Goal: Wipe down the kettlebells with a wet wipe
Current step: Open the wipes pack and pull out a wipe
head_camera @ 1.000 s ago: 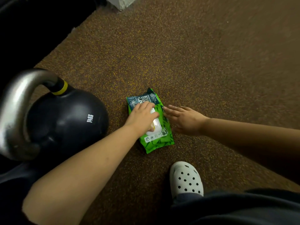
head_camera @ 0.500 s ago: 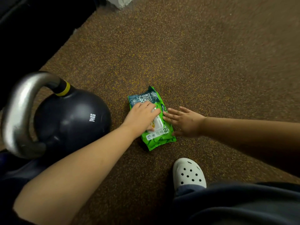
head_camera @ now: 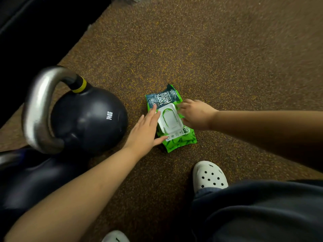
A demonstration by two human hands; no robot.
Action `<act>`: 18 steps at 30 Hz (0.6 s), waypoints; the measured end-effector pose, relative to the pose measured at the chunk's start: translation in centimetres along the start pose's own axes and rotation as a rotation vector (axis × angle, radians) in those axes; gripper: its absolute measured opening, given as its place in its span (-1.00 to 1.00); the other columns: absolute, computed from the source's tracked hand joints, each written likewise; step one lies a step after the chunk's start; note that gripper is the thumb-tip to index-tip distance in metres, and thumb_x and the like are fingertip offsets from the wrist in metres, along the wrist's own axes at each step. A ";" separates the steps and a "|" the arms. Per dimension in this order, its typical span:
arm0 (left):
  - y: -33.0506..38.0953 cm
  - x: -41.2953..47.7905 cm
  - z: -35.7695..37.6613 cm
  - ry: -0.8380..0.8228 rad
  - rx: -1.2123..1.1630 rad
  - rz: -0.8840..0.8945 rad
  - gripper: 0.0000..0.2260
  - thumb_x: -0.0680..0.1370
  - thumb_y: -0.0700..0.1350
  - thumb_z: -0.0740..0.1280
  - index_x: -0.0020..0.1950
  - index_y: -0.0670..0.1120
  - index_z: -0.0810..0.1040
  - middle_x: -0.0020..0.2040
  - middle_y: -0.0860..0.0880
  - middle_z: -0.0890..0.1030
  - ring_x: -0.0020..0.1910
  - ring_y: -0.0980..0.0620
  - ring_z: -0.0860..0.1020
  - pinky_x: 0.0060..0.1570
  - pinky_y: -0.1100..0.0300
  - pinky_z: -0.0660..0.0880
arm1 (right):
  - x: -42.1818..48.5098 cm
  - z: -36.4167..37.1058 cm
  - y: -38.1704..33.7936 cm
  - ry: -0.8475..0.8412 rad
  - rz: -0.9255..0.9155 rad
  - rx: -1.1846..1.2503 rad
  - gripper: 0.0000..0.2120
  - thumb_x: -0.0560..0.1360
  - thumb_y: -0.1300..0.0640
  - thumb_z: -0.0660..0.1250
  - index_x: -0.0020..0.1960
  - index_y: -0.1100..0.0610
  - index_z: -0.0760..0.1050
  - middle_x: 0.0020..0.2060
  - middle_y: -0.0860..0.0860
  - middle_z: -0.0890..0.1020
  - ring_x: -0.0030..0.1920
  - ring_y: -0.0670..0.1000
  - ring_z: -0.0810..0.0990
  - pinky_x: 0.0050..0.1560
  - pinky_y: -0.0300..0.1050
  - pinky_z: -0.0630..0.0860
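Kettlebell: the black kettlebell stands on the floor at the left of the frame, its white weight mark facing the camera
Handle: a steel handle arches over at the far left, with a yellow band where it meets the ball
Second kettlebell: another dark kettlebell sits at the lower left, touching or just beside the first (only part of it shows)
Wipe pack: the green wipe pack lies flat on the floor at the centre of the frame, just right of the black kettlebell and apart from it
Lid: a white lid sits on top of the pack and looks closed
Left hand: the left hand lies along the pack's left edge; its grip is apart, fingers straight, thumb tip touching the pack's near end
Right hand: the right hand is at the pack's right edge beside the lid; its fingers are curled and blurred, so whether the grip has closed on anything cannot be told
Floor: brown speckled floor fills most of the frame
Feet: a white clog stands at the lower right below the pack, and the toe of a second clog shows at the bottom edge
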State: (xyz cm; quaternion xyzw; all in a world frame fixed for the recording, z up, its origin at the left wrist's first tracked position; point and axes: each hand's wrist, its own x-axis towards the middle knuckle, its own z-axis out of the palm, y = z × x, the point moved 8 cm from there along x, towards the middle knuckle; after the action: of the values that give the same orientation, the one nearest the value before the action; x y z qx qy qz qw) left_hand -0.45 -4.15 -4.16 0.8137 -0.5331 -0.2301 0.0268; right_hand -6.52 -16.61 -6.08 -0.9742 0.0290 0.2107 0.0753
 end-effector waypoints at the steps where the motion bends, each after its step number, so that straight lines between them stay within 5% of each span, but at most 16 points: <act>1: -0.1 -0.1 0.0 0.015 0.020 0.001 -0.22 0.50 0.25 0.22 0.54 -0.12 -0.04 0.57 -0.05 -0.14 0.54 0.00 -0.03 0.48 0.09 -0.07 | 0.3 0.0 0.0 -0.008 0.003 -0.021 -0.62 0.56 -0.01 0.11 0.31 0.14 0.40 0.41 0.10 0.34 0.38 0.10 0.30 0.22 0.02 0.35; 6: -1.0 -0.6 1.1 0.007 0.068 -0.037 -0.23 0.52 0.29 0.07 0.55 -0.13 -0.11 0.56 -0.12 -0.17 0.54 -0.03 -0.14 0.43 0.15 -0.21 | 0.7 -0.7 0.6 0.090 0.077 -0.028 -0.56 0.55 -0.02 0.16 0.37 0.11 0.32 0.38 0.12 0.37 0.34 0.14 0.34 0.20 0.03 0.34; 12: -2.2 -1.2 2.7 -0.054 0.069 -0.089 -0.26 0.55 0.29 0.00 0.55 -0.13 -0.13 0.55 -0.13 -0.20 0.54 -0.03 -0.18 0.45 0.13 -0.21 | 1.8 0.4 0.0 -0.026 0.021 -0.039 -0.42 0.58 -0.14 0.11 0.53 -0.09 -0.01 0.54 0.10 -0.04 0.53 0.12 -0.03 0.41 0.11 0.14; 15: -2.4 -1.3 3.3 -0.078 0.090 -0.100 -0.23 0.51 0.34 -0.12 0.55 -0.13 -0.11 0.56 -0.12 -0.19 0.54 -0.04 -0.18 0.45 0.11 -0.20 | 2.3 -0.1 -0.4 -0.006 -0.034 -0.047 -0.53 0.60 -0.08 0.10 0.49 -0.10 0.15 0.54 0.11 0.02 0.53 0.13 0.00 0.41 0.13 0.13; 18: -2.6 -1.3 3.8 -0.115 0.078 -0.114 -0.27 0.56 0.28 0.00 0.55 -0.13 -0.13 0.56 -0.10 -0.20 0.53 -0.02 -0.21 0.47 0.10 -0.21 | 2.7 -1.1 -0.7 0.032 -0.072 -0.025 -0.65 0.59 0.00 0.15 0.36 -0.02 0.40 0.49 0.12 0.20 0.48 0.12 0.16 0.30 0.07 0.25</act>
State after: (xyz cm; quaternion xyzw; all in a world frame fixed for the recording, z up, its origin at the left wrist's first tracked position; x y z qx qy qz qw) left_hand -0.17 -1.17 -7.85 0.8288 -0.4949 -0.2566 -0.0484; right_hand -3.54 -16.12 -6.08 -0.9788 -0.0072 0.1924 0.0702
